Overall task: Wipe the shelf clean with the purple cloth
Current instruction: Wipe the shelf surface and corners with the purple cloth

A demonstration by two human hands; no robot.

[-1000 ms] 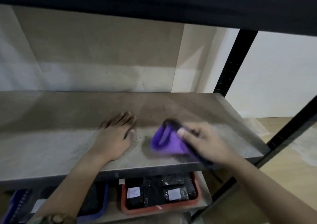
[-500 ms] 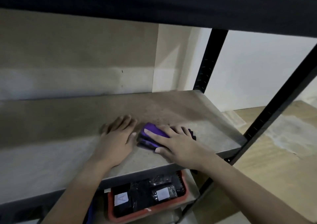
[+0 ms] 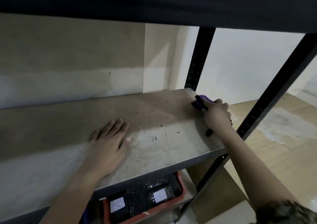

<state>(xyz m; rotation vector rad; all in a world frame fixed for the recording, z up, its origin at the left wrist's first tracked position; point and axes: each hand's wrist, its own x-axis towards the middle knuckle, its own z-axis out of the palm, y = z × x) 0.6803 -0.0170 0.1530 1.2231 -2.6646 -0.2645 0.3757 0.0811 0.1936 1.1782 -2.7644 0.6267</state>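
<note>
The grey shelf board [image 3: 68, 121] runs across the view, dusty, with dark specks near its middle right. At the far right back corner of the board, my right hand [image 3: 217, 115] grips the purple cloth [image 3: 201, 101] and presses it on the surface; only the cloth's front end shows past my fingers. A dark strap or edge hangs from under that hand. My left hand [image 3: 109, 145] rests flat on the board, fingers straight and spread, well to the left of the cloth.
Black metal uprights stand at the back right [image 3: 199, 59] and front right [image 3: 274, 90]. A dark upper shelf [image 3: 154, 1] overhangs. Below sits a red tray [image 3: 181, 194] of black labelled packs. A wall lies behind, wooden floor to the right.
My right hand has slid the purple cloth from beside my left hand out to the far right back corner of the shelf. The left hand has stayed flat in place.
</note>
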